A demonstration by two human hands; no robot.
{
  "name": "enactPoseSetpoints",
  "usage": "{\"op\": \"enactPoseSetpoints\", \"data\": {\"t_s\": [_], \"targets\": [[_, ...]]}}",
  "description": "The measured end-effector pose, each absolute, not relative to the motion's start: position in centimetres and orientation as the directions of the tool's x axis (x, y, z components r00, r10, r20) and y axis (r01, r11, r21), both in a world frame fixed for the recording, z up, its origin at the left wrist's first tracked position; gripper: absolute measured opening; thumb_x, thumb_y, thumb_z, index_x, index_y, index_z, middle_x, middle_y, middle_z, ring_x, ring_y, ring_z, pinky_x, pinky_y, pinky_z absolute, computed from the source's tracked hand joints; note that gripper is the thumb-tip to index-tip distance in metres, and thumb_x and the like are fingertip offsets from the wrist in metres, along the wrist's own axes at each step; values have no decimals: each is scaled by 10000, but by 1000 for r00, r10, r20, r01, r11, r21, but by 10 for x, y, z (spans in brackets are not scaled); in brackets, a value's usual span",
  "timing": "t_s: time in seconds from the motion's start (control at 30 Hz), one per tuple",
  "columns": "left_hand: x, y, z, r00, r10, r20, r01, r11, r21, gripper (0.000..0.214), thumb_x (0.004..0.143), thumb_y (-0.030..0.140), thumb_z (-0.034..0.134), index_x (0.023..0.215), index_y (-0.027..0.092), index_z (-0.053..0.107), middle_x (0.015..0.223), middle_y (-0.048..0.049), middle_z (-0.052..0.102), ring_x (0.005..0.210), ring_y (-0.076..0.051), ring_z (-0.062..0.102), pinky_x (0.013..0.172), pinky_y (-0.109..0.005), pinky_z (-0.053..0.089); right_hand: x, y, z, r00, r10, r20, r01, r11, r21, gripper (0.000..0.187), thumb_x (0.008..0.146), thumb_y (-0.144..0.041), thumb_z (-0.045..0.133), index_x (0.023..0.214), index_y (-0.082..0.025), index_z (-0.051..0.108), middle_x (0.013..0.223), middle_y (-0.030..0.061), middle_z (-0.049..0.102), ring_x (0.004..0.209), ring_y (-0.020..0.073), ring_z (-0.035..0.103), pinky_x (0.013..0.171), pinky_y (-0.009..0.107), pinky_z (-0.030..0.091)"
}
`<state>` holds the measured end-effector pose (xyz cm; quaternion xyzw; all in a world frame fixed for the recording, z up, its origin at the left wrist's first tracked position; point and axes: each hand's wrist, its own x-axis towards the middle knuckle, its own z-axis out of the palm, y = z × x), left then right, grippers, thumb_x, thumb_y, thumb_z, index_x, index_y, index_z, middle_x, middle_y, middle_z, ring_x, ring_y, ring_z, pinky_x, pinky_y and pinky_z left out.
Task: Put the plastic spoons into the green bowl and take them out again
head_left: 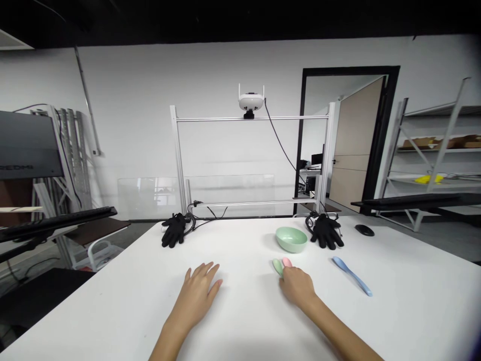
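Note:
My left hand [199,291] lies flat on the white table [112,301] with its fingers stretched out and nothing under it that I can see. My right hand [296,286] rests on the table with its fingers curled over the handles of a green spoon [277,265] and a pink spoon [287,262]; only the spoon bowls show beyond the fingertips. A pale green bowl [291,239] stands just behind them. A blue spoon [351,276] lies alone to the right of my right hand.
Two black wired gloves lie at the back of the table, one left [174,229] and one right [326,231], below a metal frame [251,119] carrying a white camera [251,102]. A black mouse [364,230] sits at far right. Shelving and an open door stand behind.

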<state>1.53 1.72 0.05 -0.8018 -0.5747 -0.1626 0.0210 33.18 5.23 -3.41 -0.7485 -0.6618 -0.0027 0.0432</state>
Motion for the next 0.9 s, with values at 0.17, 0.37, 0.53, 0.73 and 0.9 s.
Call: {"op": "enactPoseSetpoints", "data": {"t_s": [0.17, 0.37, 0.53, 0.73, 0.9], "targets": [[15, 16, 2, 283, 920, 270, 932, -331, 150, 525, 1050, 469, 359, 1499, 245, 513, 1565, -91, 517, 1478, -316, 415, 1208, -604, 274, 334, 49, -29, 154, 985, 76, 980, -143, -138, 408, 922, -170, 408, 1232, -115, 667, 1121, 205, 736, 1024, 287, 705, 789, 344, 471], [16, 16, 2, 290, 919, 266, 931, -336, 147, 519, 1048, 459, 363, 1490, 242, 525, 1562, -97, 521, 1475, -323, 418, 1203, -610, 278, 368, 40, -3, 228, 967, 111, 959, -203, -198, 372, 962, -341, 414, 935, -135, 722, 977, 196, 741, 919, 298, 704, 725, 342, 429], [17, 16, 1, 296, 915, 275, 924, -347, 161, 527, 1046, 478, 356, 1493, 254, 523, 1562, -91, 522, 1476, -325, 417, 1205, -608, 274, 405, 39, 4, 296, 945, 140, 946, -269, -180, 303, 929, -285, 433, 894, -143, 698, 992, 178, 737, 913, 283, 695, 678, 315, 387], [16, 17, -1, 297, 907, 299, 923, -354, 154, 516, 1042, 475, 359, 1480, 270, 536, 1548, -89, 540, 1468, -327, 427, 1194, -608, 289, 432, 46, -17, 310, 946, 97, 943, -292, -162, 323, 944, -305, 432, 956, -124, 699, 1056, 200, 730, 1003, 317, 687, 708, 345, 408], [14, 16, -1, 295, 911, 289, 927, -346, 144, 515, 1044, 475, 359, 1482, 269, 536, 1552, -87, 535, 1467, -326, 427, 1195, -606, 287, 441, 49, -33, 339, 939, 56, 933, -328, -150, 329, 944, -288, 413, 992, -122, 692, 1099, 204, 719, 1012, 323, 686, 730, 364, 432]]}}
